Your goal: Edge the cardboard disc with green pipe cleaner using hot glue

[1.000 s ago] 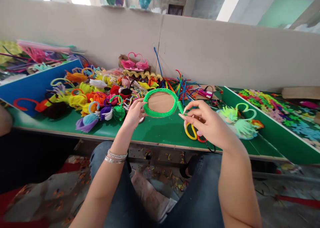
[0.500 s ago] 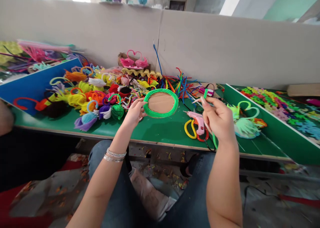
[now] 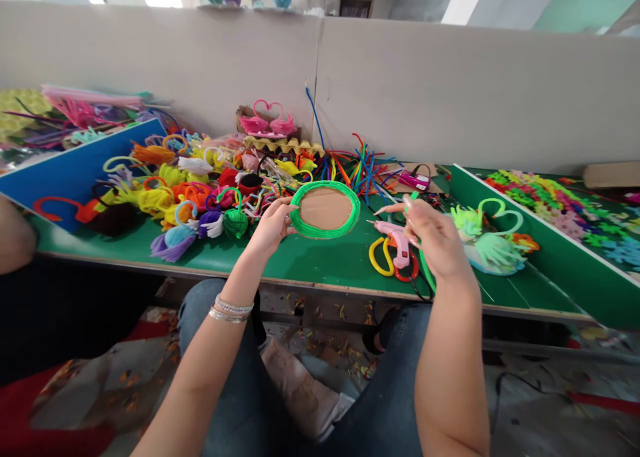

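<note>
My left hand (image 3: 273, 229) grips the left edge of an oval cardboard piece (image 3: 325, 208), with green pipe cleaner (image 3: 354, 211) laid in rings around its rim. The piece is held up above the table. My right hand (image 3: 435, 233) is raised to the right, its fingers closed on a green pipe cleaner (image 3: 426, 270) that hangs down below the palm. Just left of that hand, a pink glue gun (image 3: 399, 241) lies on scissors with one yellow handle (image 3: 381, 257) and one red handle (image 3: 413, 268).
Pipe-cleaner swans (image 3: 173, 240) crowd the left, beside a blue divider (image 3: 85, 170). Loose pipe cleaners (image 3: 367, 170) lie at the back. Light green swans (image 3: 495, 247) stand right, before a green divider (image 3: 545, 243). Another person's arm (image 3: 15, 237) shows at the far left.
My right hand has tilted, its index finger stretching more to the left. The upper end of the green pipe cleaner has dropped lower. The cardboard oval has shifted slightly right in view.
</note>
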A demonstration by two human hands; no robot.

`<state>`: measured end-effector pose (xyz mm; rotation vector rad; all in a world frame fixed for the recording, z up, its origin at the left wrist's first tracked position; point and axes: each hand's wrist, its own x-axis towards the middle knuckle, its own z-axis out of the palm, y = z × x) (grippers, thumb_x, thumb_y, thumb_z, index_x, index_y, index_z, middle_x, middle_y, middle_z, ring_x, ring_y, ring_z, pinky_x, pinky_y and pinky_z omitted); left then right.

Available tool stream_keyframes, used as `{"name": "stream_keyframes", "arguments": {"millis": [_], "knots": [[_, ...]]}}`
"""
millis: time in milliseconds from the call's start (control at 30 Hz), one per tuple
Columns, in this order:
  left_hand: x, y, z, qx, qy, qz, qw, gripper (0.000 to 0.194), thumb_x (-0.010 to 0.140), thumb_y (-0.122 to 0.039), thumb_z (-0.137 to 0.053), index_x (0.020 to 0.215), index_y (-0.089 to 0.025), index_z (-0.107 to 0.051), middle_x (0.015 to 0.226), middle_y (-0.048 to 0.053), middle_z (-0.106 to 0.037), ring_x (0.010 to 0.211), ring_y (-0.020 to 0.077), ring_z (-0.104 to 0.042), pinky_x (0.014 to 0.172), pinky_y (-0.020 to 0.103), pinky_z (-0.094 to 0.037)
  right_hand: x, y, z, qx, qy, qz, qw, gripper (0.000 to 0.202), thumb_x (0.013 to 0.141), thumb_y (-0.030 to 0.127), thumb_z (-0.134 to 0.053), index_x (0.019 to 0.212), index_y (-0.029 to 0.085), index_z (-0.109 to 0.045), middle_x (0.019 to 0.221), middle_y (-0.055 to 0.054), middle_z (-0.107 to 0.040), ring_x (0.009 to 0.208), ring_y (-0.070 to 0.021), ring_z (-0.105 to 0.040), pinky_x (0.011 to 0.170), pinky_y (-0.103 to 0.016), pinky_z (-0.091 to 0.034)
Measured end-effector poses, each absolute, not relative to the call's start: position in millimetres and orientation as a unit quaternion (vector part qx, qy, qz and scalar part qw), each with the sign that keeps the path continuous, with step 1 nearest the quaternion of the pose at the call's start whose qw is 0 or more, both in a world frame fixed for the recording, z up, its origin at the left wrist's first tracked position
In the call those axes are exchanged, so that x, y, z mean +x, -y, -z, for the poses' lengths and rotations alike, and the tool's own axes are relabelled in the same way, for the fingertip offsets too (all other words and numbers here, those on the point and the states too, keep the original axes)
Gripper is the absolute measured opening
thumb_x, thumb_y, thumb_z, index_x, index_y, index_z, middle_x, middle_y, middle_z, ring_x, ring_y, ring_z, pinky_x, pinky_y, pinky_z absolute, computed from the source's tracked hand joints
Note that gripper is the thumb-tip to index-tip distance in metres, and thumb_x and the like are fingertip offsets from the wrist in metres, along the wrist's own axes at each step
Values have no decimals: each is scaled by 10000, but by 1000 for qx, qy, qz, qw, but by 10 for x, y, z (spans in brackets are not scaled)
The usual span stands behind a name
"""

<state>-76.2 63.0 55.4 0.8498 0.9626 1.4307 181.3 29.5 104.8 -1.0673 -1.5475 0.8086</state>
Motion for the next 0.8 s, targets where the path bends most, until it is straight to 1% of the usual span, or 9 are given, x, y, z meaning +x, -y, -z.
{"name": "stream_keyframes", "arguments": {"millis": [100,200,267,400,500,567,600,700,800], "knots": [[-753,-636,-538,363,-417,-606,572,265,618,-228,-628,866,-171,-556,654,-53,-561,501,74,-542,442,187,-461,1872,-296,-1023,-417,627,-425,502,393,817,603,-489,868,237,-624,618,37,-465,439,-65,-406,387,-214,-364],[-740,-643,-529,365,-417,-602,575,264,612,-228,-627,859,-173,-550,660,-52,-566,506,76,-551,446,189,-467,1896,-302,-1006,-373,620,-470,506,319,811,539,-556,756,225,-580,545,62,-389,387,-49,-372,344,-199,-298],[-734,-644,-526,368,-417,-600,576,264,614,-228,-624,861,-172,-551,661,-51,-570,510,76,-554,449,188,-472,1891,-314,-1004,-348,616,-465,532,318,811,502,-580,687,212,-540,526,67,-385,365,-37,-351,328,-192,-264],[-736,-636,-528,381,-417,-589,578,269,624,-232,-624,878,-174,-558,643,-57,-569,504,72,-553,435,173,-464,1892,-347,-1003,-333,598,-433,587,318,803,480,-600,656,212,-515,527,61,-479,327,-41,-385,304,-203,-266],[-743,-624,-530,397,-420,-575,580,274,633,-240,-624,893,-175,-565,614,-61,-558,495,69,-544,425,160,-456,1923,-365,-990,-342,602,-409,595,334,721,490,-681,634,203,-535,530,52,-524,293,-39,-369,291,-220,-243],[-744,-616,-531,404,-425,-568,578,277,641,-246,-624,903,-174,-569,591,-65,-545,481,65,-531,417,152,-447,1936,-367,-982,-364,605,-388,593,326,680,484,-717,636,198,-567,535,44,-524,319,-47,-380,307,-229,-254],[-743,-613,-532,405,-428,-566,577,281,644,-247,-625,909,-174,-570,584,-67,-541,475,64,-527,416,152,-447,1936,-364,-981,-376,603,-375,595,304,686,475,-716,656,199,-591,525,46,-502,340,-49,-376,321,-229,-258],[-740,-607,-538,401,-426,-563,583,285,643,-233,-627,917,-175,-573,584,-70,-544,467,66,-532,423,164,-462,1921,-339,-999,-392,594,-354,607,247,764,468,-646,751,221,-652,491,62,-356,397,-52,-312,368,-225,-262],[-753,-608,-547,394,-407,-557,607,251,654,-200,-618,901,-174,-582,584,-71,-552,464,64,-541,431,164,-468,1923,-299,-1030,-363,599,-406,587,341,777,585,-557,791,259,-655,539,51,-306,436,-73,-305,389,-237,-288]]}}
